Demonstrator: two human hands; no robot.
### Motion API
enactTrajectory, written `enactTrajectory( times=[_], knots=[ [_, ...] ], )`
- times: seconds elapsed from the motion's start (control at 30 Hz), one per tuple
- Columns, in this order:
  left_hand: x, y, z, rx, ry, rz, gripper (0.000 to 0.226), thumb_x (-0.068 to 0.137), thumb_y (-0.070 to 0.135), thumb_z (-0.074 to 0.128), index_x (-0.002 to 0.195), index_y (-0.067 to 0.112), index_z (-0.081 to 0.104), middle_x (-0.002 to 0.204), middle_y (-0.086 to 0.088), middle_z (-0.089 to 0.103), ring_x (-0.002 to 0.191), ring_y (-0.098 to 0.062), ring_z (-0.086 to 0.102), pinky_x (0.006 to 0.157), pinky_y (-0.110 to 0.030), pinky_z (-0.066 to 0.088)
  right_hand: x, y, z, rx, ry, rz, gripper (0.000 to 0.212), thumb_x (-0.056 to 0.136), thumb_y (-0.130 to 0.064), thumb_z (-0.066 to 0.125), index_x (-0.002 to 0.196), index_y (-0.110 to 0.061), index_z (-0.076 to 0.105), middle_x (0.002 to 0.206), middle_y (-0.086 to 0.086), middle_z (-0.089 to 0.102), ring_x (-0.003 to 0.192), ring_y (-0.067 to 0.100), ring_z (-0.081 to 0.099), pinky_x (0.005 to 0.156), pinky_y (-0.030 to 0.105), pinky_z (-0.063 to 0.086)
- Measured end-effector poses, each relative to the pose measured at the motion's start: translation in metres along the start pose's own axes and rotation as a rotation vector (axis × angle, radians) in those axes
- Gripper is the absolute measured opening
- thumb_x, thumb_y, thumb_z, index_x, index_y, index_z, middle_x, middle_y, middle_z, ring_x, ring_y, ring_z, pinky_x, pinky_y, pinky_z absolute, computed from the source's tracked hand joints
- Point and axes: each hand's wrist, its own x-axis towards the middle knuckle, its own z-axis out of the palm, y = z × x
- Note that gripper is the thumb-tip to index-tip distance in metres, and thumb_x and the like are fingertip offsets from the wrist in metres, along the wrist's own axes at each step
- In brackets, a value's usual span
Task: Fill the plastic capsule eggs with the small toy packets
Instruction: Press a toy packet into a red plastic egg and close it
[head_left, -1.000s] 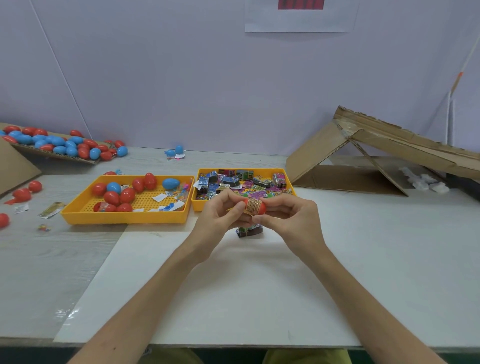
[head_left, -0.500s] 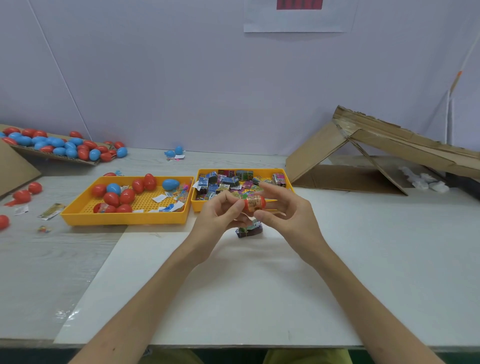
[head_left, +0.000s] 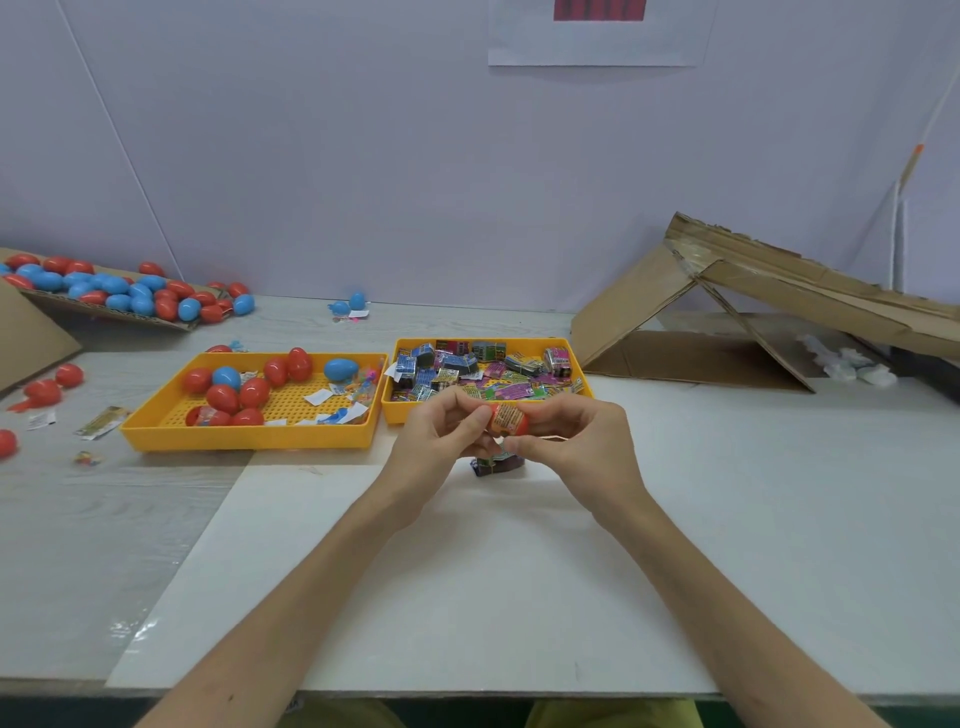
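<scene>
- The left hand (head_left: 441, 441) and the right hand (head_left: 576, 447) meet above the worktop (head_left: 519, 597), just in front of the packet tray (head_left: 397, 411). The fingers of both pinch one red capsule egg (head_left: 523, 427).
- A printed packet (head_left: 506, 417) covers the egg's middle, and the fingers hide its ends.
- Under the hands lies a dark packet (head_left: 493, 466), half hidden.
- The egg tray (head_left: 249, 440) stands at the left.
</scene>
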Motion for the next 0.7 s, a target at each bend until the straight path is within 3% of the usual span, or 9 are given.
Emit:
enactTrajectory(
  times=[0.27, 0.43, 0.57, 0.7],
  knots=[
    [-0.0007, -0.0012, 0.0002, -0.071, -0.032, -0.009, 0.005, 0.100, 0.008, 0.056, 0.100, 0.005, 0.060, 0.094, -0.006, 0.077, 0.090, -0.026, 0.075, 0.076, -0.029, 0.061, -0.0018, 0.0015, 0.0005, -0.036, 0.018, -0.035, 0.033, 0.063, 0.002, 0.091, 0.082, -0.013, 0.070, 0.081, 0.001, 0.077, 0.078, 0.017, 0.076, 0.074, 0.033, 0.062],
    [-0.0010, 0.0003, -0.0020, -0.096, -0.001, 0.034, 0.009, 0.096, 0.002, 0.061, 0.104, 0.007, 0.063, 0.100, -0.007, 0.076, 0.091, -0.028, 0.075, 0.080, -0.031, 0.060, 0.0001, -0.0011, -0.0018, 0.000, -0.072, -0.020, 0.058, 0.070, 0.002, 0.087, 0.113, -0.025, 0.059, 0.106, -0.003, 0.065, 0.097, 0.013, 0.070, 0.081, 0.031, 0.060],
    [0.0005, 0.0011, -0.0024, -0.084, 0.052, 0.074, 0.011, 0.094, -0.003, 0.063, 0.102, 0.005, 0.064, 0.100, -0.005, 0.074, 0.092, -0.023, 0.074, 0.082, -0.033, 0.060, 0.0019, -0.0041, -0.0038, 0.103, -0.086, 0.084, 0.031, 0.087, -0.016, 0.076, 0.117, -0.019, 0.067, 0.112, 0.007, 0.069, 0.092, 0.020, 0.073, 0.075, 0.031, 0.060],
    [0.0004, 0.0013, -0.0029, -0.044, 0.055, 0.088, 0.015, 0.091, -0.005, 0.067, 0.100, 0.007, 0.066, 0.096, 0.001, 0.074, 0.089, -0.022, 0.074, 0.083, -0.035, 0.061, 0.0018, -0.0033, -0.0025, 0.173, -0.080, 0.107, 0.025, 0.089, -0.012, 0.073, 0.114, -0.011, 0.070, 0.107, 0.010, 0.074, 0.085, 0.028, 0.075, 0.076, 0.036, 0.062]
  ],
)
